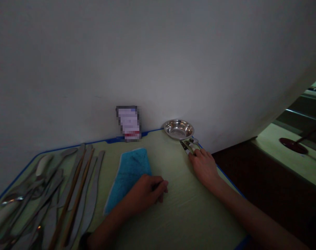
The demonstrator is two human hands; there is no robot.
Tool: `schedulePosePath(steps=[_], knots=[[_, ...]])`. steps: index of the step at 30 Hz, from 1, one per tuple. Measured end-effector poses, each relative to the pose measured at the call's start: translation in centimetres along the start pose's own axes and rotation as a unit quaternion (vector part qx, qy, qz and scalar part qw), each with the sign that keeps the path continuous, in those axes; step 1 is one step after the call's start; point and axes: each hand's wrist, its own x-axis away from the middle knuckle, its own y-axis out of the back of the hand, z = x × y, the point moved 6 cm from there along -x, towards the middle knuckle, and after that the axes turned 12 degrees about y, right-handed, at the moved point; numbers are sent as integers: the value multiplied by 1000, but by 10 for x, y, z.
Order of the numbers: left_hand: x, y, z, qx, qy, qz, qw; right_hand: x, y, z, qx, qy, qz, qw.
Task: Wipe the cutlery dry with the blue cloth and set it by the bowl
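Observation:
My left hand (144,192) rests on the pale green table (173,215) with its fingers curled, lying over the right edge of a blue cloth (130,173). Whether it grips the cloth or something small is unclear. My right hand (203,165) reaches toward the far right corner. Its fingertips are closed on a small shiny metal utensil (188,146) with a dark part. The utensil lies just in front of a steel bowl (178,129) that stands against the wall.
Several knives, spoons and wooden chopsticks (69,194) lie spread over the table's left side. A small blurred card (128,123) leans on the white wall. The table's blue edge (225,175) runs right of my right hand, above a dark floor.

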Motion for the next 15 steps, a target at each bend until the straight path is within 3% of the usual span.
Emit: schedulePosePath(steps=[7,12,15], knots=[[1,0,1,12,7,-3,1000,1,-4,-5,-22,-1,-16,1000],[1,0,0,16,5,1,1000,7,1,-25,-47,-49,-71,995],[1,1,-1,5,2,2,1000,8,-2,-34,-47,-54,-70,995]])
